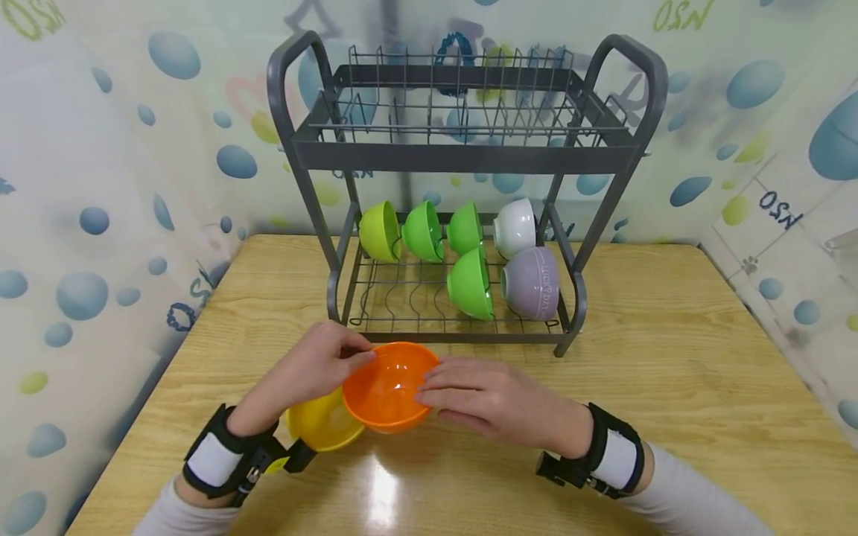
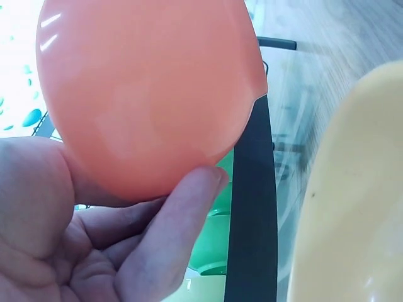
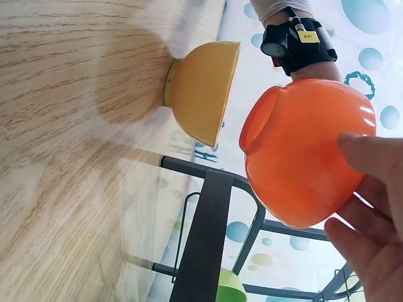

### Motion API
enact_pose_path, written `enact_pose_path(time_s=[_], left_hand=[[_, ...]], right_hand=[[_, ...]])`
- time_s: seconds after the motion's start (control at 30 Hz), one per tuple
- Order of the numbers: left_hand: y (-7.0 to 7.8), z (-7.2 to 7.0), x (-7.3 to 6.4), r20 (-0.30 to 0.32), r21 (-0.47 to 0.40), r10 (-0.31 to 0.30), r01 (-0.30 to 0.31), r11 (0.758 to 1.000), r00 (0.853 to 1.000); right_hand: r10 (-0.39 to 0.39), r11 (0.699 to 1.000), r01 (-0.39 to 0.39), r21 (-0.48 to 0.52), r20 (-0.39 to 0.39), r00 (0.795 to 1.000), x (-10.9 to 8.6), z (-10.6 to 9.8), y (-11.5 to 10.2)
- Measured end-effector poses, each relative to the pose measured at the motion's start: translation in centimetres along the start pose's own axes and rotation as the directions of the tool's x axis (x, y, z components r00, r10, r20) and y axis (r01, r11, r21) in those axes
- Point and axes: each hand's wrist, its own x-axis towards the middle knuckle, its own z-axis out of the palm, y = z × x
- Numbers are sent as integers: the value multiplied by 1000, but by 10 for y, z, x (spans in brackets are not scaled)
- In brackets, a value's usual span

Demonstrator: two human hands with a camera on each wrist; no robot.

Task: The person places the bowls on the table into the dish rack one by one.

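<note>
An orange bowl (image 1: 389, 394) is held up between both hands, in front of the dish rack; in the right wrist view its underside (image 3: 302, 157) is off the table. My left hand (image 1: 325, 365) pinches the rim on the left side. From the other side my right hand (image 1: 492, 394) grips the bowl, fingers lying over the rim. A yellow bowl (image 1: 322, 428) stands upright on the table below my left wrist, partly covered by that arm and the orange bowl.
A grey two-tier dish rack (image 1: 462, 158) stands at the back of the wooden table (image 1: 670, 357). On its lower tier, tilted bowls sit in the wires: a yellow-green bowl (image 1: 379, 232), three green bowls (image 1: 469, 286), a white bowl (image 1: 515, 229) and a purple bowl (image 1: 532, 284).
</note>
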Motion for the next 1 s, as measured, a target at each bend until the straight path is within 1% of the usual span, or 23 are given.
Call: enact_pose_path(time_s=[0.13,0.27,0.43,0.53,0.6,0.67,0.73,0.8,0.93,1.0], left_hand=[[0,-2,-1,15,-37,-9,10,999,1000],[-1,-2,-2,14,-48,-8,9,999,1000],[-4,-2,-3,6,-57,27,-27,998,1000],[-7,-6,-4,-34,-79,31,-34,996,999],[-9,-11,-4,-73,-115,17,-25,993,997],[-13,-17,-6,-113,-158,1,-19,987,994],[-17,-25,-8,-159,-179,-17,-12,984,987],[-22,-33,-9,-214,-169,-36,0,986,976],[-32,-44,-11,-324,-122,-85,48,991,942],[-38,-45,-10,-357,-110,-103,67,992,928]], right_hand=[[-1,1000,1,-31,-1,1000,2,-1,0],[-25,997,25,-78,-1,1000,6,-3,0],[-49,993,49,-106,6,999,7,-7,2],[-53,992,52,-113,-5,999,8,-11,5],[-51,993,48,-106,-20,999,8,-14,8],[-33,995,30,-92,-30,999,10,-19,11],[-11,998,8,-70,-43,999,12,-24,14],[17,999,-20,-42,-53,998,14,-29,18],[71,997,-67,38,-91,993,21,-37,27],[93,994,-85,70,-119,989,23,-40,31]])
